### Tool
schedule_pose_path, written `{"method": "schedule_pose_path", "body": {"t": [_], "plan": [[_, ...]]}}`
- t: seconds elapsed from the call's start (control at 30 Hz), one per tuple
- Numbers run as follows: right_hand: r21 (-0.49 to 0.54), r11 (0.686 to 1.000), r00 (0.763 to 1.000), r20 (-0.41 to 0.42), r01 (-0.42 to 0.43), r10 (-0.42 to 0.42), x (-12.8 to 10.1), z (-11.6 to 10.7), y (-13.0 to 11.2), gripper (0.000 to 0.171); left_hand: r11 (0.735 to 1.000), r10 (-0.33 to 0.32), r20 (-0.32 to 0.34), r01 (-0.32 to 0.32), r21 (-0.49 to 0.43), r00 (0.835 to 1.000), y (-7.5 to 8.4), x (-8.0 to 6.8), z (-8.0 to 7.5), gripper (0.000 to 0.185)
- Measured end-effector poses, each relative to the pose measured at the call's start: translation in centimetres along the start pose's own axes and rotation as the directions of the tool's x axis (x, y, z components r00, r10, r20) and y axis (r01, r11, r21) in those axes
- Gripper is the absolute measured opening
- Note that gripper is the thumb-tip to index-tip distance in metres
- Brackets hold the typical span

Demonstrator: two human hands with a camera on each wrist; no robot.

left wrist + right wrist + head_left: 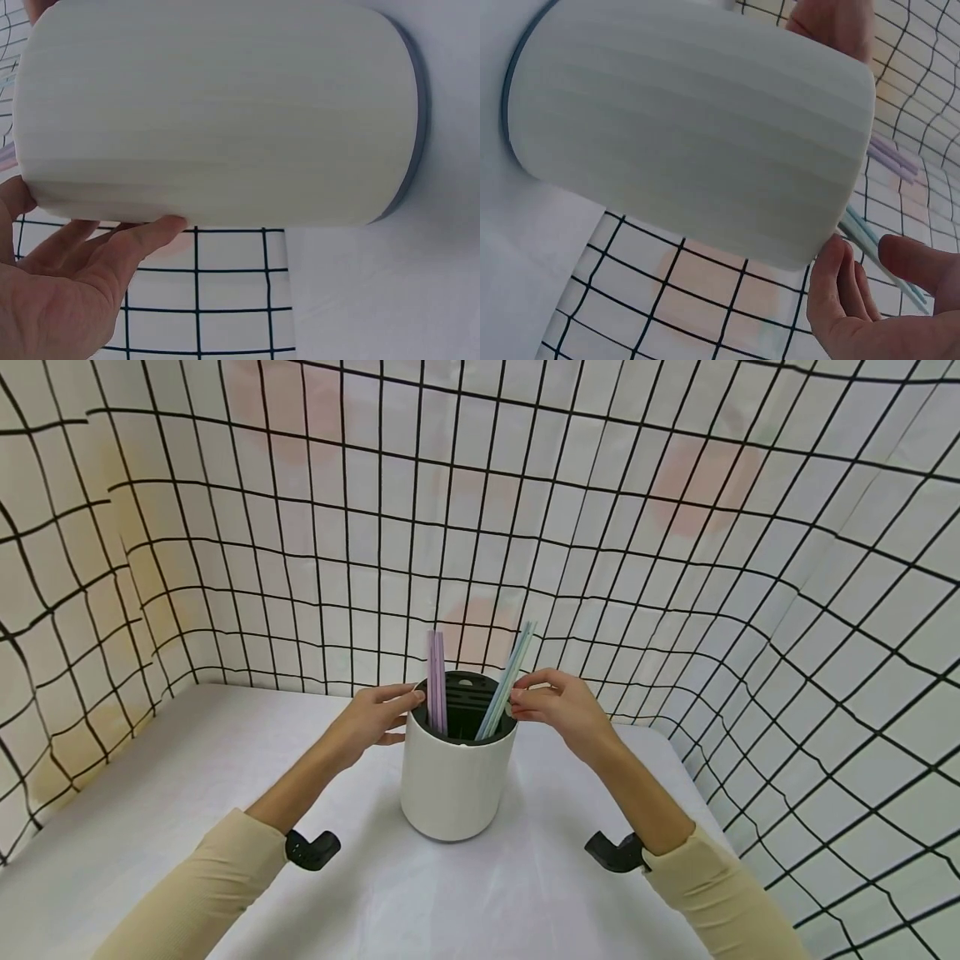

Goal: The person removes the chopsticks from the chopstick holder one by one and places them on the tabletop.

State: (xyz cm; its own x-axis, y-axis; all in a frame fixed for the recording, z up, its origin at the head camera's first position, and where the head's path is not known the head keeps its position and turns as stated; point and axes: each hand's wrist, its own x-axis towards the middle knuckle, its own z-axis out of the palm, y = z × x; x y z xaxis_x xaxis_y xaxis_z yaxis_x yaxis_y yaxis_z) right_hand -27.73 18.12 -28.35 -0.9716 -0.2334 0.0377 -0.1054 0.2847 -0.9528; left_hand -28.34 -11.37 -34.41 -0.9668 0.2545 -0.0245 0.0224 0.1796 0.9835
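A white cylindrical holder with a black slotted top stands upright on the table. Several purple straws rise from its left side, and several pale green and blue straws lean outward on its right. My left hand touches the holder's left edge; in the left wrist view its fingers lie along the white wall, with the thumb at the rim. At the right rim is my right hand, fingertips against the wall. Its thumb is apart from the fingers and overlaps the green straws in the right wrist view.
Black wire grid panels enclose the table at the back and both sides, with pale sheeting behind. A white cloth covers the table. A black wrist mount shows at each sleeve cuff.
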Motion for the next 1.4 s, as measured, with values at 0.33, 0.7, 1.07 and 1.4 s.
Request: {"method": "schedule_pose_path", "body": {"t": [0.33, 0.7, 1.07, 1.4], "plan": [[-0.034, 0.999, 1.0, -0.031, 0.004, -0.005, -0.1, 1.1, 0.1, 0.031, 1.0, 0.005, 0.0, -0.005, 0.002, 1.0, -0.1, 0.0, 0.0, 0.064], [-0.039, 0.999, 0.997, -0.075, 0.023, -0.026, 0.2, 1.6, 0.5, 0.024, 1.0, 0.008, 0.003, -0.008, -0.017, 1.0, -0.2, 0.1, 0.0, 0.065], [-0.007, 0.999, 0.996, -0.073, 0.041, -0.042, 0.4, 1.4, -0.1, 0.025, 1.0, 0.005, 0.002, -0.005, -0.017, 1.0, -0.3, 0.1, -0.1, 0.063], [-0.009, 0.998, 0.993, -0.098, 0.065, -0.065, 0.4, 0.7, -1.3, 0.024, 1.0, 0.017, 0.01, -0.017, -0.012, 1.0, -0.2, 0.1, -0.1, 0.064]]}}
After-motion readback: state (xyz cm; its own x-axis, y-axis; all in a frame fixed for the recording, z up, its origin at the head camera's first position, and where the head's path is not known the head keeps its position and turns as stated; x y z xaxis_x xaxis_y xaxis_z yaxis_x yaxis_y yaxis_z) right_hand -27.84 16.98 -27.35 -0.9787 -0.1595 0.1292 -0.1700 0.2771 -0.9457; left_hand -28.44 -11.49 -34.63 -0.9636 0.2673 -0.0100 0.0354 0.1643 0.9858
